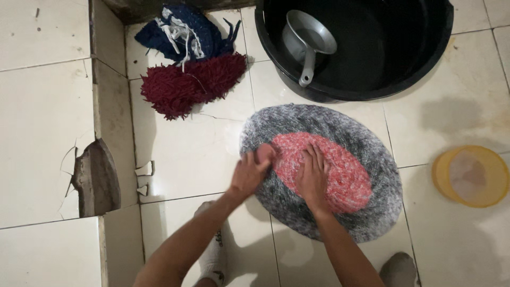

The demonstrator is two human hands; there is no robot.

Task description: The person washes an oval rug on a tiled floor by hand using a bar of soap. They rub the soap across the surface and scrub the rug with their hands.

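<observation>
While the oval grey mat [340,159] with its red centre lies flat on the tiled floor [196,154], the left hand [249,172] curls shut around a small pinkish lump at the red patch's edge; the right hand [312,178] presses open-palmed on the red. Scrubbing seems under way, the grey rim apparently untreated. Black tub [430,58] with grey dipper [308,40], piled cloths [188,58] and yellow lid [470,175] stand apart, obstructing nothing.

— Premises?
— Domestic wash area: wet cream floor tiles [191,154], one cracked tile [95,178] on the step, a black water tub [425,64] holding a metal dipper [308,40].
— Other evidence?
— Shaggy mats [186,87] heaped aside.
</observation>
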